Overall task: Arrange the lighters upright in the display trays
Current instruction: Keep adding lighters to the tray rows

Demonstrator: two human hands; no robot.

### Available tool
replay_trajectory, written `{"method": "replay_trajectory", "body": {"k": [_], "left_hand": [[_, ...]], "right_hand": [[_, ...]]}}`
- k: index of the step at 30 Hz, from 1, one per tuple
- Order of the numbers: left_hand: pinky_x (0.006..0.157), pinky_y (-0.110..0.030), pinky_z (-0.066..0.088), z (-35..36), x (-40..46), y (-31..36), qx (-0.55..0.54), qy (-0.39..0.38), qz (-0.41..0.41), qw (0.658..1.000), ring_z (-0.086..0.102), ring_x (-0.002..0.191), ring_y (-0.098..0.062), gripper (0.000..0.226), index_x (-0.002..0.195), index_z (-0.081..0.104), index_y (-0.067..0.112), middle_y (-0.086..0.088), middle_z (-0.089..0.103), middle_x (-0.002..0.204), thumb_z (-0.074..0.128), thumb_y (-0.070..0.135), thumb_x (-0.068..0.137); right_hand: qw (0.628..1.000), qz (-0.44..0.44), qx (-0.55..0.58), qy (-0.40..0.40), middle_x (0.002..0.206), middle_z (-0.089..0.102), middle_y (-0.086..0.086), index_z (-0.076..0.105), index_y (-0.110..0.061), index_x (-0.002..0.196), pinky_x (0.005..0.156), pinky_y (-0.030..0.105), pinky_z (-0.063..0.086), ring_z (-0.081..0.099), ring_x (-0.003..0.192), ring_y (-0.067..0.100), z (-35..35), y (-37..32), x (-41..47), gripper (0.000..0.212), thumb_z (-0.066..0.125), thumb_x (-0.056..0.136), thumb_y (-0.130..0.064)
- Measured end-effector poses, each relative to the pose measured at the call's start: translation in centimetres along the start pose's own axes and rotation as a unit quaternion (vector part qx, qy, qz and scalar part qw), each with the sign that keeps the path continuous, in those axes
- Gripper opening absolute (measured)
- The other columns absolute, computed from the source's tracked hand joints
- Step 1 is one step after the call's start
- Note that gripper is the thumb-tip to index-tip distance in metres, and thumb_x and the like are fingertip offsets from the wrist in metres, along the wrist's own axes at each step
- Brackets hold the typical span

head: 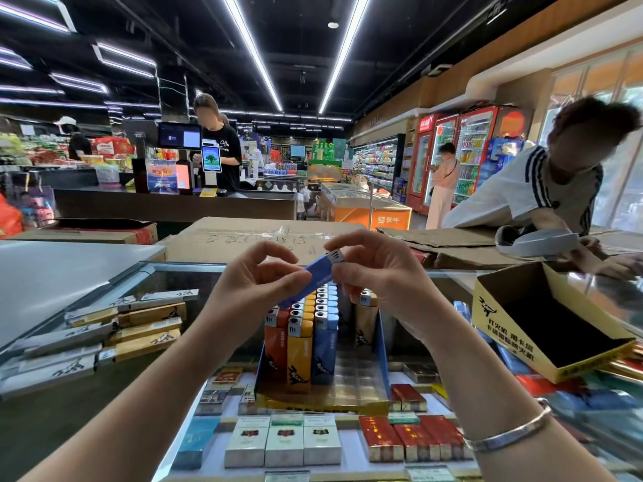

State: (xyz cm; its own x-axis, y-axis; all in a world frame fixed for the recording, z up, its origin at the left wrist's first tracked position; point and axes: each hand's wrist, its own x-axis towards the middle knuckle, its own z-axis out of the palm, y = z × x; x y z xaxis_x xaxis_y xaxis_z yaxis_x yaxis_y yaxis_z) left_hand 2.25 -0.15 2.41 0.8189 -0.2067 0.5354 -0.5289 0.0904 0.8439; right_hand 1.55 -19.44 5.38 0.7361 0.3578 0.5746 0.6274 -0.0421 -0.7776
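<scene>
At frame centre, a blue lighter [310, 280] is pinched tilted between the left hand [250, 287] and right hand [379, 273], above the display tray [382, 356]. Lowered at this slant, it could knock the upright lighters [306, 339] already packed there.

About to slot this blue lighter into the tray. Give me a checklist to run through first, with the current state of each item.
1. Blue lighter held by both the left hand and right hand: ok.
2. Lighter upright for insertion: not ok, it lies tilted, metal cap up and to the right.
3. Free room in the display tray: ok, right side looks open.
4. Standing lighters upright: ok.
5. Firmness of the grip: cannot tell.
</scene>
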Motion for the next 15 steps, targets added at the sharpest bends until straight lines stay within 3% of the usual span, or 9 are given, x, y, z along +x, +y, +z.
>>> {"method": "replay_trajectory", "body": {"k": [3, 6, 9, 11, 15], "left_hand": [[0.071, -0.019, 0.054, -0.1, -0.2, -0.2, 0.084, -0.057, 0.008, 0.995, 0.064, 0.095, -0.004, 0.040, 0.107, 0.056, 0.031, 0.014, 0.069, 0.105, 0.072, 0.033, 0.071], [0.090, -0.020, 0.044, -0.1, -0.5, -0.3, 0.215, -0.121, 0.012, 0.969, 0.046, 0.115, 0.008, 0.052, 0.117, 0.047, 0.057, 0.031, 0.053, 0.120, 0.068, 0.059, 0.069], [0.097, -0.023, 0.034, 0.1, -0.8, -0.3, 0.312, -0.154, 0.010, 0.937, 0.028, 0.117, 0.021, 0.062, 0.119, 0.031, 0.072, 0.053, 0.031, 0.114, 0.055, 0.073, 0.061], [0.103, -0.024, 0.028, 0.1, -0.8, -0.2, 0.342, -0.171, 0.015, 0.924, 0.021, 0.118, 0.027, 0.061, 0.120, 0.032, 0.070, 0.057, 0.025, 0.114, 0.054, 0.074, 0.063], [0.108, -0.026, 0.027, 0.1, -0.7, -0.3, 0.372, -0.186, 0.031, 0.909, 0.025, 0.124, 0.020, 0.052, 0.119, 0.050, 0.053, 0.044, 0.035, 0.125, 0.058, 0.066, 0.070]], "right_hand": [[0.998, -0.006, -0.002, 0.068, 0.070, 0.061, 0.006, 0.065, -0.012, 0.099, 0.049, 0.023, 0.049, 0.053, 0.055, 0.014, -0.7, 0.0, 0.0, 0.024, 0.057, 0.085, 0.005], [0.991, 0.008, 0.001, 0.136, 0.076, 0.062, 0.005, 0.067, -0.016, 0.097, 0.049, 0.020, 0.049, 0.054, 0.057, 0.010, -1.5, -0.1, -0.1, 0.027, 0.054, 0.087, 0.005], [0.983, 0.025, -0.017, 0.180, 0.079, 0.061, 0.003, 0.068, -0.018, 0.095, 0.048, 0.019, 0.048, 0.054, 0.056, 0.006, -2.1, -0.1, -0.1, 0.028, 0.052, 0.089, 0.004], [0.980, 0.035, -0.017, 0.196, 0.079, 0.061, 0.004, 0.067, -0.019, 0.095, 0.047, 0.019, 0.047, 0.054, 0.055, 0.006, -2.2, 0.0, -0.1, 0.026, 0.052, 0.089, 0.002], [0.977, 0.041, -0.014, 0.208, 0.072, 0.060, 0.001, 0.068, -0.020, 0.094, 0.045, 0.018, 0.043, 0.051, 0.052, 0.006, -2.2, 0.3, 0.0, 0.027, 0.053, 0.089, 0.001]]}}
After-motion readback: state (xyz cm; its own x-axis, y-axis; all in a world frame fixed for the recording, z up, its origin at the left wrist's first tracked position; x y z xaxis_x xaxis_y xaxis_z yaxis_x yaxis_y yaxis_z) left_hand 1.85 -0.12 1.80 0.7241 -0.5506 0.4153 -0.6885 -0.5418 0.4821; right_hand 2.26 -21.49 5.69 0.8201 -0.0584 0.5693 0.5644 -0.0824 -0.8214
